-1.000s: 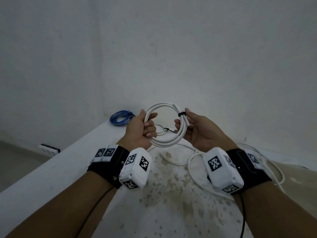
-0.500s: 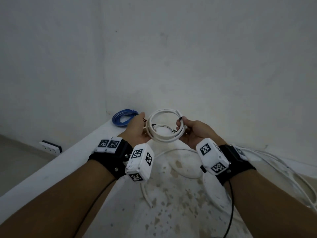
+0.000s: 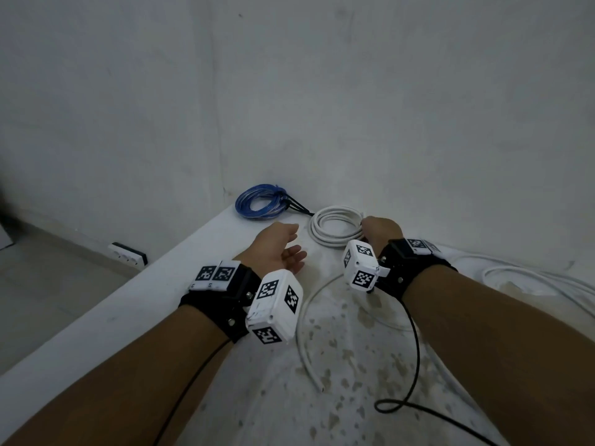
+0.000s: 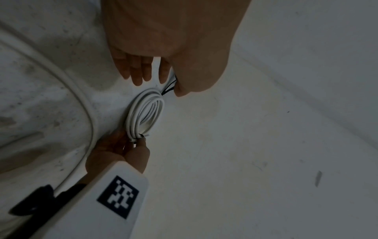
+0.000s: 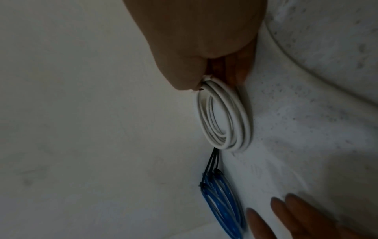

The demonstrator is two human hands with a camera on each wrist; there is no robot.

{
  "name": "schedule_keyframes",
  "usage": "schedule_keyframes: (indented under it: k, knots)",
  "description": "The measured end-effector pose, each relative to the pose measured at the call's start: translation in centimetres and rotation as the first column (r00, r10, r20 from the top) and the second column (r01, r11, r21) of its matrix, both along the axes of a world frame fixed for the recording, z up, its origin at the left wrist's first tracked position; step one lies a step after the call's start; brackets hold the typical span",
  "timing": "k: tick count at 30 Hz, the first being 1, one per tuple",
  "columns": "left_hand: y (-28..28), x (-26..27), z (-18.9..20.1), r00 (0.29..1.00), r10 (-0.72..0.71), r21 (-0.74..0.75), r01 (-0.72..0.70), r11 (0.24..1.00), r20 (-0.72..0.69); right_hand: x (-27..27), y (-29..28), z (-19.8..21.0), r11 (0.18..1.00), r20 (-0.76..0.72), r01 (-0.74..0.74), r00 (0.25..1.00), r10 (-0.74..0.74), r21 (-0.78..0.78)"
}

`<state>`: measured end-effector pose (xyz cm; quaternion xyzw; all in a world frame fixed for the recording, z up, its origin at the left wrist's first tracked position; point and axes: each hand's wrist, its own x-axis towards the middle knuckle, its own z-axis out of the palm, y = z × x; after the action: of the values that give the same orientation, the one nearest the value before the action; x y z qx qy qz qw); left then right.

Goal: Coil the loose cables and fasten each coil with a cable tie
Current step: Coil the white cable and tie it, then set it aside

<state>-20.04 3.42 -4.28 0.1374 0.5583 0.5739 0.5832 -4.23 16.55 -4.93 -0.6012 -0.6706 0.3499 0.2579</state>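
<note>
Room left of the white coil (image 3: 336,229) is being blocked by the blue coil (image 3: 262,201); behind it, passage is being closed off by the wall (image 3: 386,123).

Right hand (image 3: 381,231) holds white coil (image 3: 335,230) beside blue coil (image 3: 260,201).

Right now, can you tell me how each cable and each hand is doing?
white cable coil: wound up, lying flat on the white surface, pinched at its edge by the right hand.
blue cable coil: wound up, tied with black cable ties, lying in the corner.
loose white cable: uncoiled, sprawled on the surface.
left hand: open, holding nothing.
right hand: gripping the white coil.
</note>
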Motion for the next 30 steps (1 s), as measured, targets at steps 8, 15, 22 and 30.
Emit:
schedule_keyframes:
  k: [8, 15, 22, 30]
  knots:
    - [-0.8, 0.3, -0.1, 0.999, -0.013, -0.029, 0.012, 1.0, -0.041, 1.3, -1.0, -0.3, 0.996, 0.008, 0.086, 0.996, -0.086, -0.003]
    - [-2.4, 3.4, 1.9, 0.993, -0.106, 0.002, 0.106, 0.994, -0.046, 7.0, -4.0, 0.4, 0.974, -0.272, 0.225, 0.935, -0.227, -0.039]
    - [-4.4, 11.4, 3.6, 0.921, -0.276, 0.075, 0.307, 0.949, -0.275, 21.2, -9.5, 2.7, 0.947, 0.442, 0.121, 0.862, -0.249, 0.298]
    - [-4.9, 19.2, -1.0, 0.289, -0.453, -0.246, 0.543, 0.803, -0.843, 32.4, -14.8, -2.8, 0.991, 0.641, 0.102, 0.756, -0.134, 0.086]
